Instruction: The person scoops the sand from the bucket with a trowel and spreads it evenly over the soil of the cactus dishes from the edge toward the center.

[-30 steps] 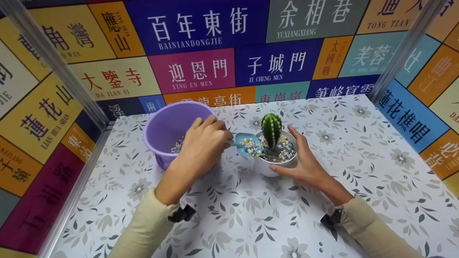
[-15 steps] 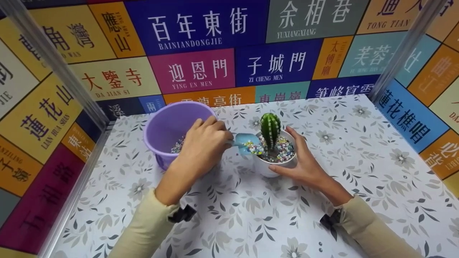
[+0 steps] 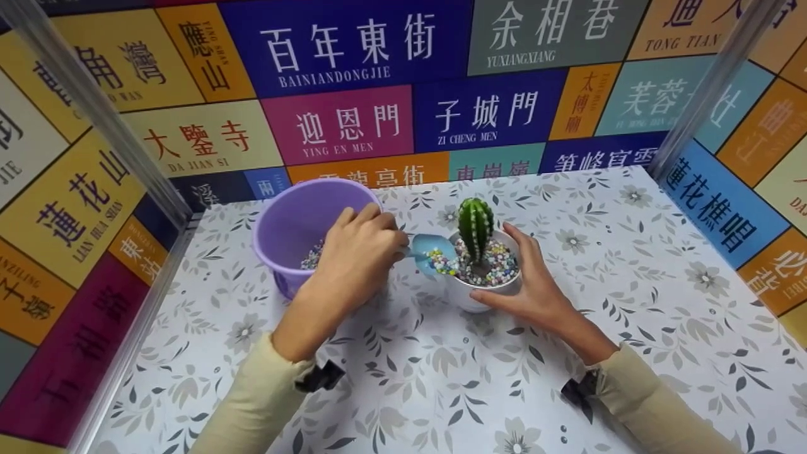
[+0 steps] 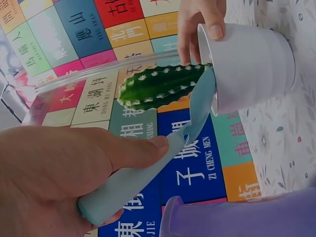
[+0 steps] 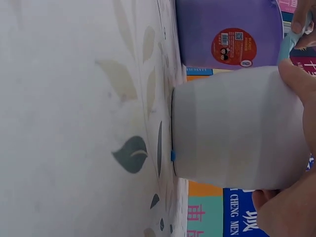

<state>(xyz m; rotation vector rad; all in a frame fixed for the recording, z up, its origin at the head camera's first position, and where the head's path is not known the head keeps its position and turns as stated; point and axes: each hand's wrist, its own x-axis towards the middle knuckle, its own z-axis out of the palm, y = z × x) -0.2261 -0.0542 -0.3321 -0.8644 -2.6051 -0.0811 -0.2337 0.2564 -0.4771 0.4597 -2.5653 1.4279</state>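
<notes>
My left hand [image 3: 359, 252] grips the handle of a light blue hand trowel [image 4: 133, 182]. In the head view the trowel's blade [image 3: 430, 242], tilted at the pot's left rim, carries multicoloured pebbles [image 3: 441, 261] near its tip. My right hand [image 3: 536, 287] holds a white flower pot [image 3: 484, 301], thumb at the front and fingers on its far right side. A ribbed green cactus [image 3: 475, 227] stands upright in the pot, with pebbles around its base. Seen by the right wrist camera, the pot [image 5: 232, 128] sits on the table. My left fingers' grip is partly hidden in the head view.
A purple bucket [image 3: 268, 221] with more pebbles [image 3: 312, 255] inside stands left of the pot, partly behind my left hand. The table has a floral cloth [image 3: 403, 391]. Walls with coloured sign panels [image 3: 340, 123] rise at the back and sides. A small blue bit [image 5: 173, 156] lies by the pot's base.
Pebbles have slid from the trowel into the pot, so fewer lie on the blade and more surround the cactus. The pot and cactus have shifted very slightly; both hands stay nearly in place.
</notes>
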